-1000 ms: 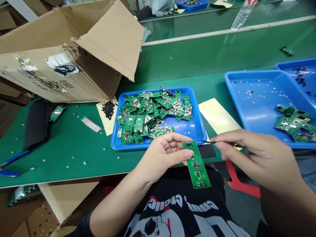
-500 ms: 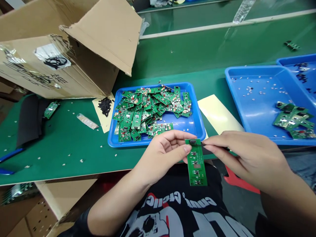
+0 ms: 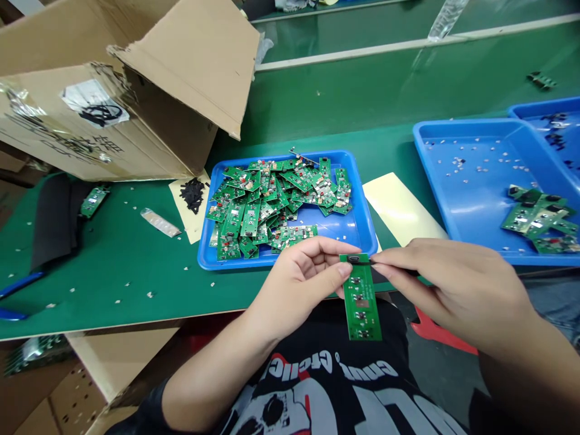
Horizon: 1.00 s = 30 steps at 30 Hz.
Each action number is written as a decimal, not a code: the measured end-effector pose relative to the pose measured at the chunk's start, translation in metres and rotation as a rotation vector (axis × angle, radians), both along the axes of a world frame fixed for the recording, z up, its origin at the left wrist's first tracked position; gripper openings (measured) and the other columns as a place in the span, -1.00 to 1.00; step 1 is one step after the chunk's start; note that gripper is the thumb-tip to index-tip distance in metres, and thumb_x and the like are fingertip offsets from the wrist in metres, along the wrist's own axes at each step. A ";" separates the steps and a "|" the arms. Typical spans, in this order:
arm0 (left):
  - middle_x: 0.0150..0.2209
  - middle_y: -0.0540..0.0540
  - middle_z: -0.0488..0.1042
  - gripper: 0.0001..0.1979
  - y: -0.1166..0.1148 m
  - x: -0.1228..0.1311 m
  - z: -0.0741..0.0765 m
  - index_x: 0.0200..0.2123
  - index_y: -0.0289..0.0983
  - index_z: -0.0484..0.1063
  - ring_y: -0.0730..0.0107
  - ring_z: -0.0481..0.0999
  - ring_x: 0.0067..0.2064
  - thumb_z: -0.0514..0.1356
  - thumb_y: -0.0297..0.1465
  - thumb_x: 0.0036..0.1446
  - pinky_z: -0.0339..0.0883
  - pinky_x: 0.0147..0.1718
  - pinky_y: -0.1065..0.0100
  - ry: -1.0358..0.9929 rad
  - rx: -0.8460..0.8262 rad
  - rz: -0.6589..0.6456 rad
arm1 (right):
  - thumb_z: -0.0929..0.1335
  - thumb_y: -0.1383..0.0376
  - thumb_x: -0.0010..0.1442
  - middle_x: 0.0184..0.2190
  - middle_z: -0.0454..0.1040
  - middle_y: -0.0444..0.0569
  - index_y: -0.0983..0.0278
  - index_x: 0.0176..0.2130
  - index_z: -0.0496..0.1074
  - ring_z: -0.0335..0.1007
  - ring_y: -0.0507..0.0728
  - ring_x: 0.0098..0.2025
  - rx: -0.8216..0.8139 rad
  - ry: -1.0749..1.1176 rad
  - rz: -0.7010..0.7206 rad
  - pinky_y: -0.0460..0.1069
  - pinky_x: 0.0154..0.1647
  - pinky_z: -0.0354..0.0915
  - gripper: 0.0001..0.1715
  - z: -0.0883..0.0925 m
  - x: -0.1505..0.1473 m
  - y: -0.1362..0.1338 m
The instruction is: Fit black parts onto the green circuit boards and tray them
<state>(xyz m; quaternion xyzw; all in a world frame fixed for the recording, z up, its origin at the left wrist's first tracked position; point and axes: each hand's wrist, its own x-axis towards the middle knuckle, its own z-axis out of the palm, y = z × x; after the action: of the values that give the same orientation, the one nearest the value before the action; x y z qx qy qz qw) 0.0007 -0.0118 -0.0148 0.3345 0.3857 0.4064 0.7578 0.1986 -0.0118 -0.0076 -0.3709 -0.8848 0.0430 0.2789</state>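
My left hand [image 3: 312, 272] pinches the upper left edge of a long green circuit board [image 3: 363, 314], its thumb on the face beside a black connector [image 3: 354, 259]. The board hangs nearly upright over my lap, with small push buttons down its middle. At the board's upper right edge, my right hand [image 3: 446, 290] is closed in a thumb-and-finger pinch. A thin black strip [image 3: 365, 263] runs from those fingertips across the board, just below the connector. Its end inside the fingers is hidden.
A blue tray [image 3: 362, 241] heaped with green boards stands ahead. A pile of black strips [image 3: 193, 194] lies left of it. Another blue tray [image 3: 475, 223] holds several boards at right. A cardboard box [image 3: 149, 130] fills the back left. Yellow backing paper [image 3: 403, 208] lies between the trays.
The right fingertips have shifted very slightly, and the black strip now lies more plainly across the board below the connector. The left hand keeps its hold almost unmoved.
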 end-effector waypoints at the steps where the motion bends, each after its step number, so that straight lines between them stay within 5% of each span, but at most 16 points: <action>1: -0.50 0.05 0.44 -0.91 0.000 0.000 0.000 -0.32 -0.30 0.55 0.63 0.37 -0.49 0.29 -0.52 0.05 0.33 -0.49 0.59 -0.005 0.002 0.004 | 0.27 0.39 0.33 -0.51 0.48 -0.12 0.33 -0.27 0.46 0.40 -0.03 -0.47 0.000 -0.004 -0.004 -0.09 -0.41 0.23 -0.82 0.000 0.000 0.000; 18: -0.41 -0.01 0.48 -0.90 -0.002 0.000 -0.005 -0.31 -0.23 0.59 0.50 0.39 -0.41 0.31 -0.38 0.06 0.27 -0.43 0.47 0.189 0.173 0.081 | 0.30 0.39 0.29 -0.53 0.46 -0.14 0.25 -0.26 0.43 0.36 0.02 -0.51 0.090 -0.078 -0.051 -0.04 -0.48 0.19 -0.90 0.010 0.002 0.004; 25: -0.47 0.02 0.47 -0.88 0.005 -0.004 0.005 -0.24 -0.28 0.49 0.47 0.54 -0.47 0.25 -0.38 0.15 0.34 -0.46 0.47 0.085 0.102 -0.160 | 0.32 0.42 0.26 -0.59 0.41 -0.12 0.27 -0.27 0.44 0.28 0.05 -0.55 0.172 -0.116 -0.030 0.00 -0.53 0.12 -0.89 0.013 0.005 0.007; 30: -0.41 0.07 0.43 -0.68 0.013 -0.007 0.007 -0.05 -0.26 0.42 0.53 0.53 -0.54 0.28 -0.47 0.10 0.35 -0.54 0.50 -0.006 0.046 -0.169 | 0.33 0.46 0.23 -0.61 0.40 -0.15 0.28 -0.15 0.45 0.29 0.05 -0.55 0.220 -0.066 -0.029 -0.01 -0.54 0.13 -0.82 0.008 0.000 0.010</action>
<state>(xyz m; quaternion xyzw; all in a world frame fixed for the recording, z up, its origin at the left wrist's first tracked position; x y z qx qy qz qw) -0.0068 0.0007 -0.0078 0.3820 0.3442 0.3507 0.7827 0.1989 -0.0015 0.0001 -0.3519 -0.8875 -0.0705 0.2891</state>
